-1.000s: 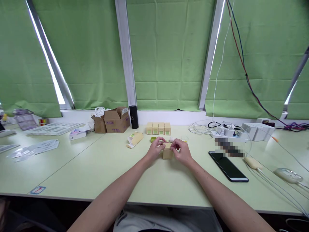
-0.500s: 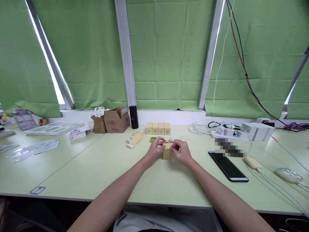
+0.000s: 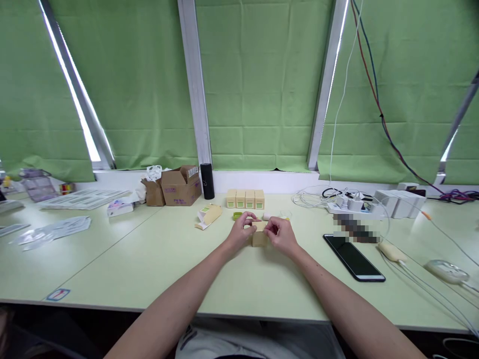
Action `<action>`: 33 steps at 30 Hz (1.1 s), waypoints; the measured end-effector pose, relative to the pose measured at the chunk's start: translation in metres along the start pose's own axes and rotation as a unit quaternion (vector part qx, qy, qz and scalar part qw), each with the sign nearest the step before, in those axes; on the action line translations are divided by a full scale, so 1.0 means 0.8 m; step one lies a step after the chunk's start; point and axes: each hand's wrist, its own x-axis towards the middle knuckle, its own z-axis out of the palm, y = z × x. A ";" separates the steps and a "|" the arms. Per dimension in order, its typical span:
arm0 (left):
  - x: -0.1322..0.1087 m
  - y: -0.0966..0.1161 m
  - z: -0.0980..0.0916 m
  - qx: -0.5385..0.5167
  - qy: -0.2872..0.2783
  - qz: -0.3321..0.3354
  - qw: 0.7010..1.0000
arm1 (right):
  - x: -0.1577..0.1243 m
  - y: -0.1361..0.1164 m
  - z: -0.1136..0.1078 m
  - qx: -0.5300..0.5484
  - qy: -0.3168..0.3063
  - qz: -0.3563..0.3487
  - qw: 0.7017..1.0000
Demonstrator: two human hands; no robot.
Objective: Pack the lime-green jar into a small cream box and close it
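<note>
A small tan cardboard box [image 3: 259, 239] stands upright on the table, held between both hands. My left hand [image 3: 240, 232] grips its left side, with fingertips at the top edge. My right hand [image 3: 280, 234] pinches the upper right corner with curled fingers. Just behind the hands lie a green round piece [image 3: 237, 216] and a small pale cylinder [image 3: 266, 216], partly hidden. A clear item with some yellow [image 3: 286, 215] is near the right hand. Several matching tan boxes [image 3: 245, 199] with green labels stand in a row farther back.
An opened tan carton [image 3: 209, 216] lies to the left. Behind it are a brown cardboard box [image 3: 181, 187] and a black cylinder [image 3: 207, 181]. On the right are a phone [image 3: 354, 257], a power strip [image 3: 355, 209], cables and a mouse [image 3: 447, 271].
Both hands stay on the box in nearly the same place. The fingers at the box's top have shifted only very slightly.
</note>
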 end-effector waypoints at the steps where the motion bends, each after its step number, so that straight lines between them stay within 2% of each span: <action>1: 0.000 0.000 0.000 0.001 -0.001 0.002 1.000 | 0.000 0.000 0.000 0.002 -0.001 0.001 1.000; 9: 0.000 0.000 0.001 0.008 -0.002 0.003 1.000 | 0.002 0.003 -0.003 0.005 -0.025 0.008 1.000; 13: 0.000 -0.001 -0.001 0.006 0.000 0.013 1.000 | 0.004 0.001 -0.010 -0.019 -0.064 -0.013 0.998; 17: -0.001 0.002 -0.001 -0.007 -0.001 0.008 1.000 | 0.007 0.000 -0.019 -0.038 -0.087 -0.006 0.995; 26: 0.005 -0.001 -0.002 -0.012 0.081 -0.025 0.996 | 0.013 0.016 -0.022 -0.123 -0.024 0.060 0.990; 33: 0.008 -0.003 -0.001 -0.024 0.069 -0.035 0.997 | 0.009 0.002 -0.026 -0.055 -0.073 -0.004 0.996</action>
